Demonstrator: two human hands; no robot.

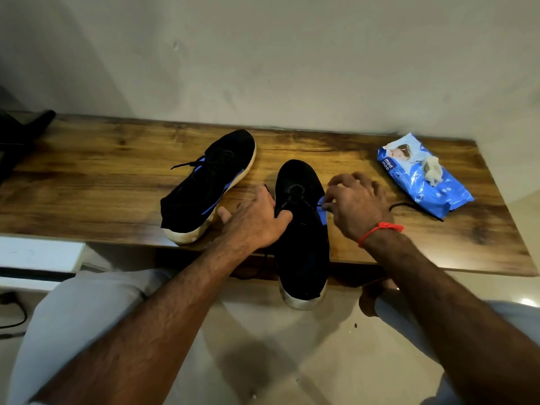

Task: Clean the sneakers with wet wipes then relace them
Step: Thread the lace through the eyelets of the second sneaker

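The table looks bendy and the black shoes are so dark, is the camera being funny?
Head view: the wide lens bows the table edge, which is really straight; dim light swallows detail on the near sneaker and the far sneaker; the wipes pack glints with glare; a bright floor spot shines at the right edge; both hands look slightly soft.

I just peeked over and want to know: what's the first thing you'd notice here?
Two hands working on a black sneaker that hangs over the table's near edge: the left hand steadies it, the right hand pinches its lace. A second sneaker lies to the left, and a blue wipes pack to the right.
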